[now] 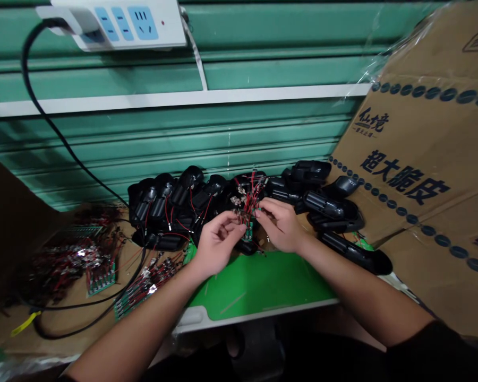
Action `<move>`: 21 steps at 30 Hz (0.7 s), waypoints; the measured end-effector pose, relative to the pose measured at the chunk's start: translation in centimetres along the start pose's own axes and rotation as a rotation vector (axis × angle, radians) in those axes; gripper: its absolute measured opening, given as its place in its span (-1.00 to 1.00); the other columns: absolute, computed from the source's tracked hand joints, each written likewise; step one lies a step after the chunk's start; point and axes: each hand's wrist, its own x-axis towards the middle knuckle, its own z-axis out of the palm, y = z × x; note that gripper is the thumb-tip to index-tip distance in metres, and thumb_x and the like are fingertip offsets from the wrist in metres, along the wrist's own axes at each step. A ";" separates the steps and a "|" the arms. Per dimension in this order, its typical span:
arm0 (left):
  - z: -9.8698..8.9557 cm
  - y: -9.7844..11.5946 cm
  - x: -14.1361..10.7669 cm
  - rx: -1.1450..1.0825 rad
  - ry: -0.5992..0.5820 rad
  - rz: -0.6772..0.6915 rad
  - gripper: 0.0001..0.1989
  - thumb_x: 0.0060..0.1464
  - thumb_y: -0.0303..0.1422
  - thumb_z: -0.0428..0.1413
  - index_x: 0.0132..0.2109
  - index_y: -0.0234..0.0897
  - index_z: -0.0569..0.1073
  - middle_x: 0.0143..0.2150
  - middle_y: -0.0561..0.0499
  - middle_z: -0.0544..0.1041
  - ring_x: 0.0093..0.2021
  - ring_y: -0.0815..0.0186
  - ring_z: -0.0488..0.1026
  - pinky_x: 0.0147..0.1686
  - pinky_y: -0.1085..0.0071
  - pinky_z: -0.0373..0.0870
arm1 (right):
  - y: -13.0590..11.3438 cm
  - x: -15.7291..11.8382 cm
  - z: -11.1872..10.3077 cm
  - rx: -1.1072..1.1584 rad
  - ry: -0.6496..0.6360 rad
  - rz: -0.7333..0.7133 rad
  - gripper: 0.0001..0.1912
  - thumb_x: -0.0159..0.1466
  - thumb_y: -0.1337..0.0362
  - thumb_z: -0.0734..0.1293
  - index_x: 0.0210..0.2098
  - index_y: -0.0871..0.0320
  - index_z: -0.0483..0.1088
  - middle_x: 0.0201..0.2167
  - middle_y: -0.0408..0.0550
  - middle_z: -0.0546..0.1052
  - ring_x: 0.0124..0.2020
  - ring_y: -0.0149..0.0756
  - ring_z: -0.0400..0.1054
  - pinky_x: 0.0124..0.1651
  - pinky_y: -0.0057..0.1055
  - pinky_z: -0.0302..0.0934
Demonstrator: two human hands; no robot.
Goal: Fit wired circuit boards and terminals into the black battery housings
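Wired circuit board (248, 232), small and green, is hanging between the two hands, just above the near part of the green tabletop (263, 278). Red wires (250, 199) and small metal bits are bunching above it; single parts are too small to tell.

Left hand (219, 241): thumb and curled fingers are pinching the board at its left edge, probably for steadying it. Right hand (281, 225): fingertips are closing on the wires at the upper right; which strand they are gripping, cannot tell. Both wrists are angling inward, seemingly so the fingers can meet on so small a piece.

Behind the hands, black housings (188, 185) are crowding along the green slatted wall (263, 74), several trailing red leads. More black shells (330, 205) are lying to the right, some overlapping. This backward heaping is perhaps leaving the front edge to the forearms.

Left side: wired board strips (149, 286) are lying near the left forearm, with a larger wire heap (71, 260) farther off, likely for easy reach. Black cord (63, 138) is looping down among them from a power strip (131, 24) high on the wall, presumably up there to be out of the way. Cardboard (414, 132) is standing at the right, bounding the work area.
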 end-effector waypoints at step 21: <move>-0.3 0.3 0.3 -0.062 0.089 -0.080 -0.50 0.06 -0.04 0.47 -0.15 -0.39 0.56 -0.31 -0.01 0.63 -0.44 0.38 0.59 -0.44 0.46 0.61 | -0.5 -0.2 0.3 0.032 0.039 -0.032 -0.74 0.57 0.38 0.29 -0.29 0.25 0.42 -0.38 -0.11 0.41 -0.33 -0.51 0.29 -0.23 -0.48 0.15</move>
